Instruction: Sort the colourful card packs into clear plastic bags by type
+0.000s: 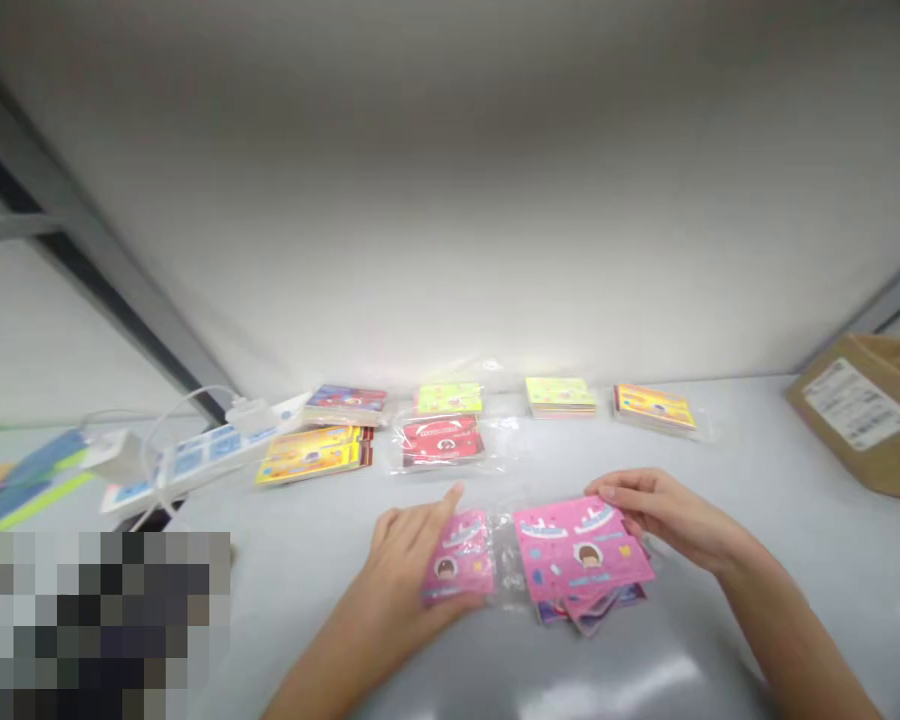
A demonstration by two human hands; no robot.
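The left hand point(401, 570) rests with open fingers on a small pink card pack point(457, 560). The right hand point(667, 510) curves its fingers at the edge of a larger pink pack point(581, 550); I cannot tell if they grip. Farther back on the worktop point(757, 450), a red pack point(441, 440) and a yellow pack point(311, 455) lie untouched.

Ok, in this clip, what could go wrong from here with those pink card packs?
The clear plastic joining the packs could tear if the left hand and right hand draw apart. The fanned cards under the larger pink pack might slide loose or crease.
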